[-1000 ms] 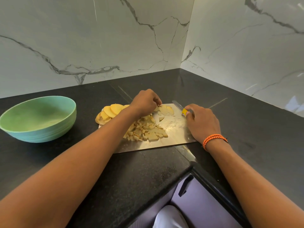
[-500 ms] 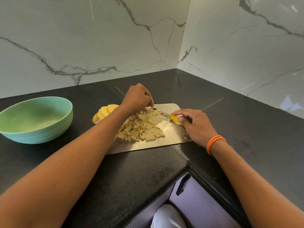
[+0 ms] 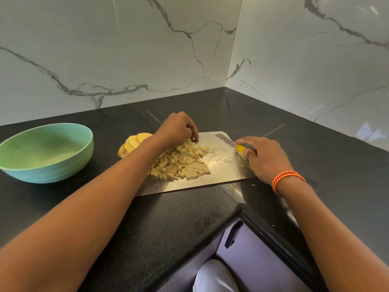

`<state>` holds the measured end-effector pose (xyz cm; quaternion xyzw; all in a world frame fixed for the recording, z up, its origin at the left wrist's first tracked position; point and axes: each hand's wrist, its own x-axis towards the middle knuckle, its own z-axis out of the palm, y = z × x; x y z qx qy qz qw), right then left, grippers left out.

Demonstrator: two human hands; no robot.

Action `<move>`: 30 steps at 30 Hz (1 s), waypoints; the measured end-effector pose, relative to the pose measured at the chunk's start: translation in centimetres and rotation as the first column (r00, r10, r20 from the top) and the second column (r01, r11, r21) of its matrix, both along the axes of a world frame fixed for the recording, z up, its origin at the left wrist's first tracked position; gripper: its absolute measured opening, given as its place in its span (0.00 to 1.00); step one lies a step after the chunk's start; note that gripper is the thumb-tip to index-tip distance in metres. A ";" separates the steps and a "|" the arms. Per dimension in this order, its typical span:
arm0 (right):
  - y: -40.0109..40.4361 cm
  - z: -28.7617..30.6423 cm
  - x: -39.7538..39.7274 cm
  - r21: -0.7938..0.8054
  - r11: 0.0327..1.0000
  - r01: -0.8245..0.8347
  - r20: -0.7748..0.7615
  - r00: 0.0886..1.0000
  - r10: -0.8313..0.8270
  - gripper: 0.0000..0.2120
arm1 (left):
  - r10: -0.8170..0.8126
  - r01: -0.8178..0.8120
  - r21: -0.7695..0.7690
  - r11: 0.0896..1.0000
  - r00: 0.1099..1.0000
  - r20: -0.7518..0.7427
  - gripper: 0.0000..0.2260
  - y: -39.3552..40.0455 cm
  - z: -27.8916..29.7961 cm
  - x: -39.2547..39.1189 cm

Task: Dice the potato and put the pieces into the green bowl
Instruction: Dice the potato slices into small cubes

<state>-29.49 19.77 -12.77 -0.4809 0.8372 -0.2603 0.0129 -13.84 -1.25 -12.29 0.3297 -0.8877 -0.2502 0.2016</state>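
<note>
Diced potato (image 3: 181, 163) mid-board; knife (image 3: 228, 142) near board's (image 3: 223, 175) edge.

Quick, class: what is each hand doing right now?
Left hand: fingers curled, resting at the far edge of the potato pieces; a hold on any cannot be told.
Right hand: holding the knife.

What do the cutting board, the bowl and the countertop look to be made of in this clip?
Cutting board: looks like brushed steel, thin, pale and reflective.
Green bowl: matte finish with faint ridges on the wall, probably plastic or a fibre composite; hard to tell.
Countertop: black, speckled, glossy, likely polished granite.
</note>
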 end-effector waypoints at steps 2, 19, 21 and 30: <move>0.1 0.6 0.3 0.067 0.997 0.022 0.036 0.999 -0.024 0.16 | -0.005 0.005 0.001 1.000 1.000 0.002 0.20 0.0 0.1 0.2; -2.0 -0.4 4.9 -0.030 0.964 -0.265 0.227 0.937 0.264 0.13 | -0.021 0.022 0.020 1.000 0.998 -0.067 0.18 -0.6 0.6 0.9; -2.5 -0.7 5.4 -0.049 0.953 -0.298 0.198 0.933 0.302 0.14 | -0.021 0.022 0.013 1.000 0.998 -0.063 0.18 -0.8 0.7 1.0; -2.2 -0.6 5.2 -0.171 0.918 -0.358 0.147 0.912 0.383 0.14 | -0.243 0.246 0.163 0.955 0.969 -0.042 0.08 -1.6 3.8 3.0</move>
